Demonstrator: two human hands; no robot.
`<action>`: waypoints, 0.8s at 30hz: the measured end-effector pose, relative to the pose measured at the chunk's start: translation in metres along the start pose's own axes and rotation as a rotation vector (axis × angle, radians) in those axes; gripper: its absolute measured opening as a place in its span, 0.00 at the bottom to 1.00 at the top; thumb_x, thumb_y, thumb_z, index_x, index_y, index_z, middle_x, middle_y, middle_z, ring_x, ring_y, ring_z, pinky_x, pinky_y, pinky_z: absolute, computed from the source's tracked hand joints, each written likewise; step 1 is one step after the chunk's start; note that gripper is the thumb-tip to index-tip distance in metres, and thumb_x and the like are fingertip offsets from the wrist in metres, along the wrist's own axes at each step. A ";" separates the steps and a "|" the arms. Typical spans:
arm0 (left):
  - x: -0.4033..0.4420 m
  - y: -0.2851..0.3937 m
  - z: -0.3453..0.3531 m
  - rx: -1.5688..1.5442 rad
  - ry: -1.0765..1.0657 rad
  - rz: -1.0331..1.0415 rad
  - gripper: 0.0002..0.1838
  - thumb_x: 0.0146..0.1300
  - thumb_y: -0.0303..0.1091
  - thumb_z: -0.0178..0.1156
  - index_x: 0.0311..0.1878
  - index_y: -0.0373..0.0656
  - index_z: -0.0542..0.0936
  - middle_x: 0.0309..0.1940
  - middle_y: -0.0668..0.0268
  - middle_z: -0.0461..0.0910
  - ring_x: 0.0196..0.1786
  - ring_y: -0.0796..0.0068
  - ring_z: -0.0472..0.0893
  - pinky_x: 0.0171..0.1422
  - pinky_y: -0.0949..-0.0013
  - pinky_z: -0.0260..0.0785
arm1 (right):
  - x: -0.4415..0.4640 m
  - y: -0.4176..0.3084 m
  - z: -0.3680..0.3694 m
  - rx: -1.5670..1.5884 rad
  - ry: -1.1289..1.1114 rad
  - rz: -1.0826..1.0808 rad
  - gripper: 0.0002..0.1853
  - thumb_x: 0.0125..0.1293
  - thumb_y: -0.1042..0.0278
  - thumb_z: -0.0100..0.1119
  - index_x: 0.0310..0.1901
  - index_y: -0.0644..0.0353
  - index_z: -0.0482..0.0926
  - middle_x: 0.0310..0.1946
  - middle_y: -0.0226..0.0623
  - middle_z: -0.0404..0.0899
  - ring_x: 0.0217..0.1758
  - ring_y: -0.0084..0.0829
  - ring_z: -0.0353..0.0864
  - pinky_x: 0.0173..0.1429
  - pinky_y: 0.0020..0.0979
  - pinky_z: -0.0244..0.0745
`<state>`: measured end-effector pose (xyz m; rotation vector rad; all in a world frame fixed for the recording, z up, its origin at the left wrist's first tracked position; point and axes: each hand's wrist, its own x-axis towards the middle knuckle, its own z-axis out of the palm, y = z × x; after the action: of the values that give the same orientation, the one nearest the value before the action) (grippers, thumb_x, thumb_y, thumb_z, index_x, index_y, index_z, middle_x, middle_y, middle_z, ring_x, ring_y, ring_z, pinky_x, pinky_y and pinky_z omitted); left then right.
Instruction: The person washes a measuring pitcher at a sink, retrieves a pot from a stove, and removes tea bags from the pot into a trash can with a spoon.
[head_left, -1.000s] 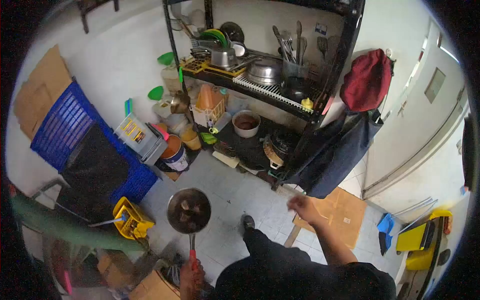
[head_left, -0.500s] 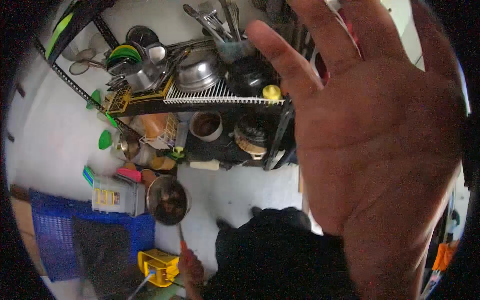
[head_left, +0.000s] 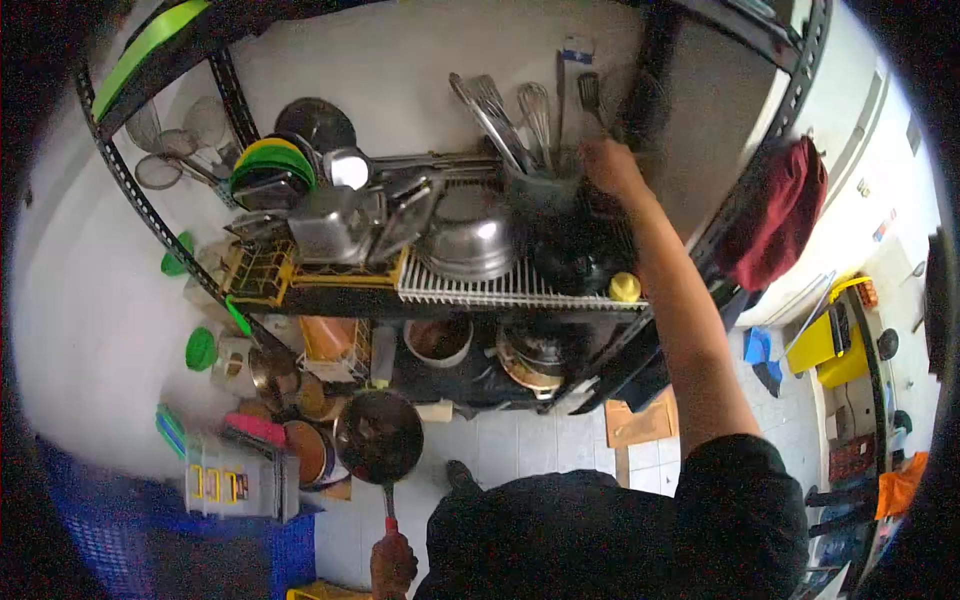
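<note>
Frying pan [head_left: 380,437] in my left hand [head_left: 395,565], right hand [head_left: 608,168] up over the black shelf [head_left: 340,300]

Below the shelf, beyond its left end, sit clear plastic bins [head_left: 225,485]; a square steel pot [head_left: 328,225] stands on its left part; my left fingers are wrapped round the pan's red handle, holding the pan low in front of the shelf, left of its middle, contents too dark to make out; along the shelf come steel bowls [head_left: 468,240] and a utensil tub [head_left: 543,192] with a whisk [head_left: 535,115]; toward its right end my right hand is just below the head of a slotted turner [head_left: 588,92], and I can't tell whether those fingers grip it; a maroon cloth [head_left: 780,220] hangs right of the shelf
</note>
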<state>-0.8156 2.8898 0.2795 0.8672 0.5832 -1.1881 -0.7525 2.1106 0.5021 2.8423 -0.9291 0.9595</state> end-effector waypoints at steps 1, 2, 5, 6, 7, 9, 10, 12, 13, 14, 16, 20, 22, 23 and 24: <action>-0.001 0.010 -0.001 0.098 0.035 0.004 0.21 0.73 0.52 0.53 0.26 0.51 0.68 0.10 0.76 0.59 0.08 0.77 0.60 0.10 0.70 0.53 | 0.018 0.002 0.016 -0.179 -0.114 -0.107 0.13 0.67 0.64 0.55 0.45 0.59 0.85 0.44 0.47 0.86 0.46 0.50 0.85 0.50 0.45 0.79; -0.001 0.019 -0.001 0.168 0.051 0.002 0.21 0.73 0.52 0.53 0.26 0.51 0.68 0.10 0.76 0.59 0.08 0.77 0.60 0.11 0.70 0.53 | 0.036 0.000 0.027 -0.359 -0.224 -0.213 0.14 0.68 0.62 0.53 0.45 0.58 0.85 0.45 0.48 0.86 0.48 0.50 0.84 0.52 0.45 0.79; 0.003 0.047 0.000 0.344 0.071 -0.003 0.21 0.73 0.52 0.53 0.26 0.51 0.68 0.10 0.76 0.59 0.08 0.77 0.61 0.11 0.70 0.54 | 0.057 0.001 0.047 -0.292 -0.346 -0.332 0.20 0.72 0.52 0.49 0.49 0.57 0.84 0.49 0.47 0.83 0.54 0.44 0.81 0.61 0.42 0.75; 0.004 0.055 0.000 0.398 0.074 -0.006 0.21 0.73 0.52 0.53 0.26 0.51 0.68 0.10 0.76 0.59 0.08 0.77 0.61 0.11 0.70 0.54 | 0.061 0.000 0.051 -0.280 -0.402 -0.345 0.20 0.72 0.52 0.49 0.49 0.58 0.84 0.49 0.47 0.83 0.54 0.44 0.81 0.61 0.42 0.75; 0.005 0.063 0.001 0.447 0.077 -0.006 0.21 0.73 0.52 0.53 0.26 0.51 0.68 0.10 0.76 0.59 0.08 0.77 0.61 0.11 0.70 0.54 | 0.065 0.001 0.055 -0.266 -0.420 -0.333 0.19 0.72 0.53 0.50 0.50 0.58 0.83 0.49 0.47 0.83 0.54 0.44 0.81 0.61 0.42 0.75; 0.008 0.076 0.000 0.535 0.074 -0.015 0.21 0.73 0.52 0.53 0.26 0.51 0.68 0.10 0.76 0.59 0.08 0.77 0.61 0.11 0.70 0.54 | 0.069 -0.003 0.052 -0.257 -0.441 -0.293 0.19 0.71 0.55 0.50 0.51 0.58 0.83 0.49 0.47 0.83 0.54 0.44 0.81 0.61 0.41 0.75; 0.010 0.083 0.001 0.575 0.072 -0.017 0.21 0.73 0.51 0.53 0.26 0.51 0.68 0.10 0.76 0.59 0.08 0.77 0.61 0.11 0.70 0.54 | 0.070 -0.004 0.051 -0.253 -0.443 -0.272 0.18 0.71 0.55 0.51 0.51 0.59 0.82 0.50 0.47 0.83 0.54 0.45 0.81 0.61 0.41 0.75; 0.015 0.096 0.001 0.647 0.061 -0.027 0.21 0.73 0.51 0.53 0.26 0.51 0.68 0.10 0.76 0.59 0.09 0.77 0.61 0.12 0.70 0.54 | 0.071 -0.008 0.049 -0.247 -0.442 -0.232 0.18 0.71 0.57 0.51 0.52 0.59 0.82 0.50 0.47 0.83 0.54 0.45 0.81 0.60 0.41 0.75; 0.018 0.104 0.001 0.681 0.055 -0.031 0.21 0.73 0.51 0.53 0.26 0.51 0.68 0.10 0.76 0.60 0.09 0.77 0.61 0.12 0.70 0.54 | 0.072 -0.009 0.047 -0.244 -0.438 -0.209 0.17 0.71 0.58 0.52 0.52 0.60 0.81 0.50 0.47 0.83 0.54 0.45 0.81 0.60 0.41 0.75; 0.022 0.110 0.003 0.710 0.050 -0.040 0.21 0.73 0.51 0.53 0.26 0.51 0.68 0.10 0.76 0.60 0.09 0.77 0.61 0.12 0.70 0.54 | 0.072 -0.009 0.046 -0.239 -0.433 -0.195 0.17 0.71 0.58 0.52 0.53 0.60 0.81 0.50 0.47 0.83 0.54 0.45 0.81 0.60 0.41 0.75; 0.028 0.121 0.004 0.776 0.036 -0.046 0.21 0.73 0.51 0.54 0.26 0.51 0.68 0.10 0.76 0.60 0.09 0.77 0.62 0.12 0.70 0.55 | 0.072 -0.012 0.045 -0.233 -0.428 -0.170 0.17 0.71 0.60 0.53 0.53 0.60 0.80 0.50 0.47 0.83 0.54 0.45 0.81 0.60 0.41 0.75; 0.041 0.138 0.006 0.916 -0.004 -0.044 0.20 0.73 0.51 0.54 0.26 0.51 0.68 0.11 0.76 0.60 0.09 0.77 0.62 0.12 0.71 0.55 | 0.070 -0.016 0.041 -0.220 -0.405 -0.133 0.17 0.70 0.63 0.54 0.55 0.62 0.79 0.50 0.46 0.82 0.54 0.46 0.81 0.59 0.40 0.76; 0.046 0.144 0.009 0.985 -0.022 -0.047 0.20 0.72 0.50 0.54 0.26 0.51 0.68 0.11 0.76 0.60 0.09 0.77 0.62 0.12 0.71 0.55 | 0.069 -0.017 0.039 -0.204 -0.394 -0.108 0.17 0.70 0.64 0.55 0.56 0.62 0.78 0.51 0.46 0.82 0.54 0.46 0.82 0.59 0.40 0.76; 0.048 0.146 0.011 1.025 -0.033 -0.048 0.20 0.72 0.50 0.54 0.26 0.51 0.68 0.11 0.76 0.60 0.09 0.77 0.62 0.13 0.71 0.55 | 0.068 -0.017 0.037 -0.194 -0.384 -0.086 0.17 0.70 0.65 0.55 0.56 0.62 0.78 0.51 0.46 0.82 0.54 0.46 0.82 0.59 0.40 0.76; 0.049 0.148 0.012 1.068 -0.044 -0.050 0.20 0.72 0.50 0.54 0.26 0.51 0.68 0.11 0.76 0.60 0.09 0.77 0.62 0.13 0.71 0.55 | 0.065 -0.019 0.031 -0.182 -0.371 -0.050 0.17 0.70 0.66 0.55 0.57 0.63 0.78 0.51 0.46 0.82 0.54 0.46 0.82 0.59 0.40 0.76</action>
<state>-0.6606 2.8720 0.2869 1.7100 -0.1309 -1.5635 -0.6836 2.0860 0.5157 2.9163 -0.9047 0.3249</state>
